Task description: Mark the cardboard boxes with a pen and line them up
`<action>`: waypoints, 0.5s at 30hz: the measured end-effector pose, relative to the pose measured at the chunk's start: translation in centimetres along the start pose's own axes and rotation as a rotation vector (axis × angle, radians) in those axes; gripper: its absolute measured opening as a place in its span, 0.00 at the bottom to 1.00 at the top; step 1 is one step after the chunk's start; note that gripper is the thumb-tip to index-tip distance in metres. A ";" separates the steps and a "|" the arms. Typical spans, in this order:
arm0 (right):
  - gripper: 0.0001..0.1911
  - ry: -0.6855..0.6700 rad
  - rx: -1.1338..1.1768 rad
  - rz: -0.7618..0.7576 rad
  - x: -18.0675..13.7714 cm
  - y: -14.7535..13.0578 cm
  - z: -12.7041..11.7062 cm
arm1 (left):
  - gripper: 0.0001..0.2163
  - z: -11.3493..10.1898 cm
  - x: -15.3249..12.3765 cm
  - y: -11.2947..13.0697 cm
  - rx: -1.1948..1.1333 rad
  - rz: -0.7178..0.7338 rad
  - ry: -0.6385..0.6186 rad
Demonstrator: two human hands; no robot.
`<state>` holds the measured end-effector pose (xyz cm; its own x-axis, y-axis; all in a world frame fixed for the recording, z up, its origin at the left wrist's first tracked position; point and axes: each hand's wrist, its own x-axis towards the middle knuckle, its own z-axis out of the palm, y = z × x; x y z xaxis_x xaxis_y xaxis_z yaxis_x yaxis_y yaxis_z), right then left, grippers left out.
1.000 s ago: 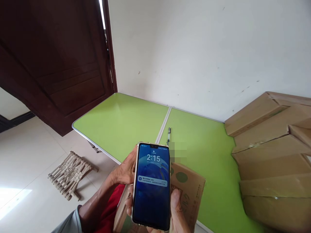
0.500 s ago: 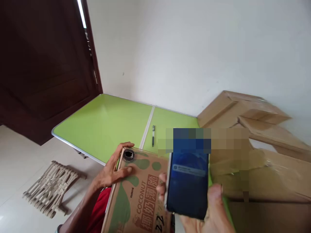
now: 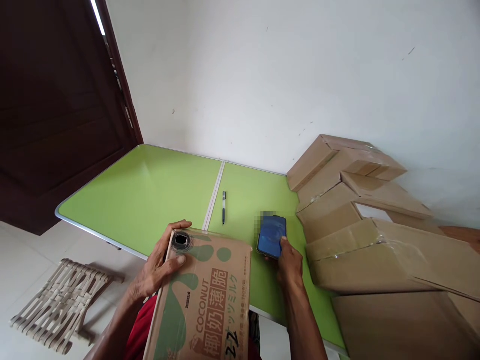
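Observation:
My left hand (image 3: 159, 267) grips the top left corner of a brown cardboard box (image 3: 202, 305) printed in green with "COCONUT"; the box leans on my lap against the near edge of the green table (image 3: 150, 192). My right hand (image 3: 288, 262) reaches out over the table and holds the near end of a phone (image 3: 272, 236) with a lit blue screen, low over or on the tabletop; I cannot tell which. A black pen (image 3: 224, 206) lies on the table just right of its centre seam, beyond both hands.
A heap of flattened and taped cardboard boxes (image 3: 360, 220) fills the table's right side against the white wall. A dark wooden door (image 3: 56, 110) stands at the left. A woven folding stool (image 3: 56, 302) sits on the tiled floor at lower left.
My right hand has carried the phone from in front of my face down and forward to the table. The view has swung right and down. The left hand stays on the box corner.

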<state>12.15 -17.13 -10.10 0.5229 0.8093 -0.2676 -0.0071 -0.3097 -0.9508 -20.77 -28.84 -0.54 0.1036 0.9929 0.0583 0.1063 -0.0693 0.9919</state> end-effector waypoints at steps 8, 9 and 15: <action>0.22 -0.060 -0.505 -0.076 1.4 -0.5 -0.9 | 0.32 0.2 0.1 0.2 -0.006 -0.005 0.031; 0.22 -0.072 -0.579 -0.093 1.3 -0.8 -1.1 | 0.32 0.2 0.1 0.2 -0.012 -0.007 0.029; 0.29 -0.088 -0.896 -0.152 -0.2 -2.2 -1.6 | 0.37 0.3 -0.4 -0.6 -0.072 -0.035 0.032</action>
<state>13.39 -17.37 -7.68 0.3968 0.8968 -0.1957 0.7405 -0.4387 -0.5091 -20.53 -29.24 -1.16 0.0694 0.9973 0.0259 0.0380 -0.0286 0.9989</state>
